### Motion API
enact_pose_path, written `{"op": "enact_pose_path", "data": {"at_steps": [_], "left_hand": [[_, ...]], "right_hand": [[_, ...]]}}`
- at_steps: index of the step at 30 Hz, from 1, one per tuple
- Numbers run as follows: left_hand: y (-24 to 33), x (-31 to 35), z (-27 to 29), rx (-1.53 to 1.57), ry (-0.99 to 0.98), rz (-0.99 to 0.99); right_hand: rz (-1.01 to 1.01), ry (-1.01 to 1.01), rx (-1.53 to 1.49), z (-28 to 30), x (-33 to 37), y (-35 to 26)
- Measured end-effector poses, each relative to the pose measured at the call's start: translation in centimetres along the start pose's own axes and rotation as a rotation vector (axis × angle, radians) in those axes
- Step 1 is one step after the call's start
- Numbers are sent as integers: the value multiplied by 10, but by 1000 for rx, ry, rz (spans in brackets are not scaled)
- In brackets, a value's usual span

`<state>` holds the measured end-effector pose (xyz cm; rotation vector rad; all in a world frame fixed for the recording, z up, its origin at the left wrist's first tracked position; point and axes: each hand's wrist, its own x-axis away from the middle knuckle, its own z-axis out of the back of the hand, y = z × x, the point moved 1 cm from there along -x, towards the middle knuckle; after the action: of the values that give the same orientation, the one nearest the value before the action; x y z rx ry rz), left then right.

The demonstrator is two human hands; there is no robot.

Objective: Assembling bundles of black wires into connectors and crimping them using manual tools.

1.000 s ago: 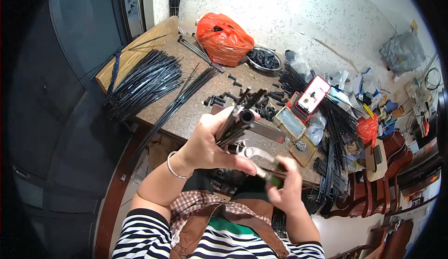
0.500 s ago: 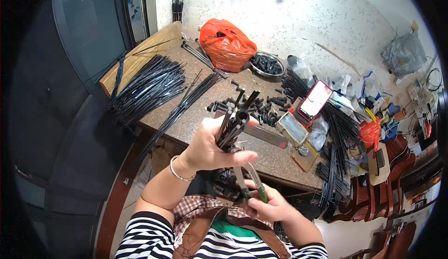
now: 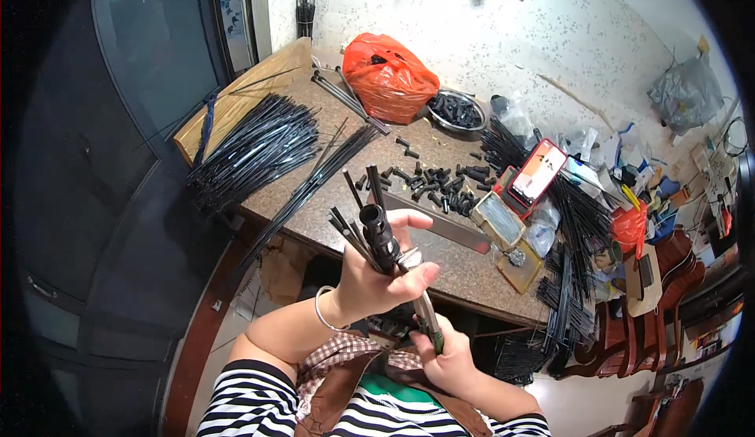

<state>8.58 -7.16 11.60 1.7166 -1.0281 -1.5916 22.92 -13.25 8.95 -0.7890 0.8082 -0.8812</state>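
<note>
Just off the table's front edge, my left hand [image 3: 363, 289] is closed around a black tubular hub [image 3: 374, 221] and several thin black rods [image 3: 340, 223] that stick up beside it. The hub's hollow end faces up. Lower and to the right, my right hand [image 3: 450, 361] grips the green handles of a pair of pliers [image 3: 425, 311]. Their metal jaws reach up to the lower part of the hub, by my left thumb. My fingers partly hide the jaws, so I cannot tell what they bite on.
Small black fittings [image 3: 448, 181] lie scattered on the speckled table [image 3: 314, 201], with a flat metal bar [image 3: 456, 231] in front. Bundles of black rods [image 3: 259, 150] lie left and right. An orange bag [image 3: 389, 83], a metal bowl [image 3: 458, 126] and a phone [image 3: 539, 171] stand farther back.
The pliers have swung more upright, their handles drawn closer together, and their jaws now meet the hub. My left hand has tilted and lowered slightly, turning the hub's open end into view.
</note>
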Motion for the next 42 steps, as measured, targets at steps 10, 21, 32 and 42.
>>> {"op": "enact_pose_path", "data": {"at_steps": [10, 21, 32, 42], "left_hand": [[-16, -2, 23, 492, -164, 21], [-20, 3, 27, 627, -277, 107], [-13, 7, 37, 605, -206, 64], [13, -7, 9, 173, -56, 122]], "right_hand": [[-300, -73, -620, 45, -2, 15], [648, 202, 1028, 77, -15, -20], [349, -246, 105, 76, -24, -17], [-63, -194, -55, 36, -21, 6]]}}
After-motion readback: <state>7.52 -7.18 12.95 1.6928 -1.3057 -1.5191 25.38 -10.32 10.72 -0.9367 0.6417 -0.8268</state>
